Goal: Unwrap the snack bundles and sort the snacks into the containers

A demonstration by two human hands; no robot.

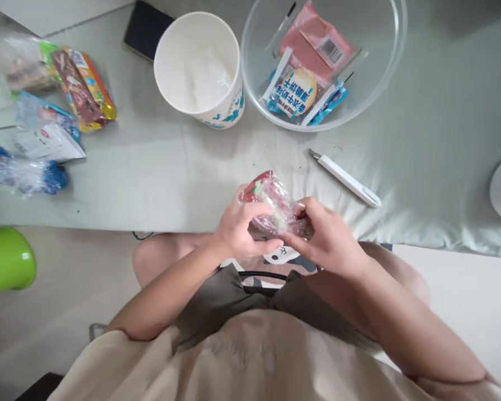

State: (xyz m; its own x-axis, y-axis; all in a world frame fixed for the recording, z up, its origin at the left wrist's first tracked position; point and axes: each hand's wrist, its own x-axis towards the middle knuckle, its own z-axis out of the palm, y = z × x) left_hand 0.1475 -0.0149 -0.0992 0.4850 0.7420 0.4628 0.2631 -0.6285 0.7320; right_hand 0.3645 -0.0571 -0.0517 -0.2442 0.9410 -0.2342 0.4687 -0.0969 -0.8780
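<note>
Just over the front edge of the table, a small packet in clear crinkled plastic with red and green print (273, 200) is between my two hands. My left hand (244, 223) wraps around its left side, thumb toward me. With thumb and fingers, my right hand (325, 234) pinches the gathered plastic at its right end. What is inside the wrapper I cannot make out. Beyond my right hand lies a white utility knife (346, 178), its tip pointing away to the left.
A white paper cup (229, 106) and a clear plastic bowl (384, 83) with pink and blue snack packets (294, 92) stand at the back. Beside the cup lies a dark flat box (144, 30). Several wrapped snacks (79, 89) crowd the left; a green bin (8, 260) is below.
</note>
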